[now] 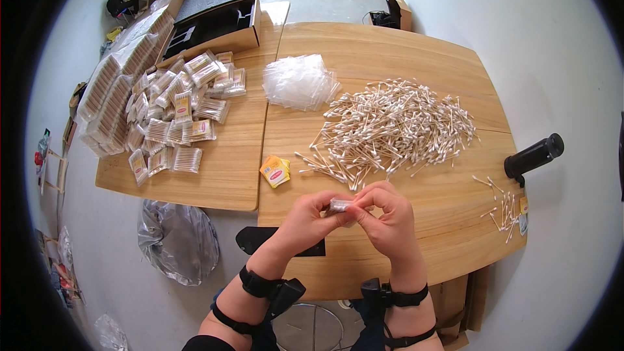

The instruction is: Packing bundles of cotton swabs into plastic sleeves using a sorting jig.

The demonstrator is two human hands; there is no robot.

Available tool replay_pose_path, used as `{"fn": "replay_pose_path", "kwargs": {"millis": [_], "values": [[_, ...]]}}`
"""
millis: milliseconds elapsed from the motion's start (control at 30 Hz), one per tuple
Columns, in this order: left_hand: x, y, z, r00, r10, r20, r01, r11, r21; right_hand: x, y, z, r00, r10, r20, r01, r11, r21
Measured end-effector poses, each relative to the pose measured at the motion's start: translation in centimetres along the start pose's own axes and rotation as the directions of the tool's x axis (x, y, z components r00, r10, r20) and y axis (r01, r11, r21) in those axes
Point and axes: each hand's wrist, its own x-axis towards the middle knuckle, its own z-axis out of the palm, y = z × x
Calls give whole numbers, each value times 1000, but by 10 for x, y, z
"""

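Over the table's front edge, a small clear plastic packet (339,206) is between my two hands. My left hand (311,219) is closed round it, with the thumb along its near side. My right hand (387,216) pinches the packet's right end; fingers partly hide what is inside. Beyond my hands lies a wide heap of wooden cotton swabs (396,127) with white tips. A small stack of yellow printed cards (275,171) sits to the left of the heap. Behind the cards is a loose pile of flat clear bags (299,82).
On the left table lie many filled swab packets (185,101), beside stacked clear packs (107,104) and an open cardboard box (214,10). A black bottle (534,156) and scattered swabs (504,208) are at the right edge. Below left stands a grey plastic-lined bin (177,240).
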Motion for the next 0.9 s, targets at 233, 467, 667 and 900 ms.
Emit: {"fn": "replay_pose_path", "kwargs": {"millis": [233,467,667,900], "values": [[2,-4,-6,1000,-3,14,5,994,-105,2,3,-3,999,14,-35,-15,1000,-3],[0,-4,-1,1000,18,-16,-22,959,-283,0,13,7,985,150,-81,-143,986,86],[1,-7,-3,992,51,-114,-80,960,-267,0,15,6,941,336,-32,-322,922,216],[4,-10,-7,957,189,-221,-205,978,-50,1,17,9,980,160,-119,-151,985,80]]}}
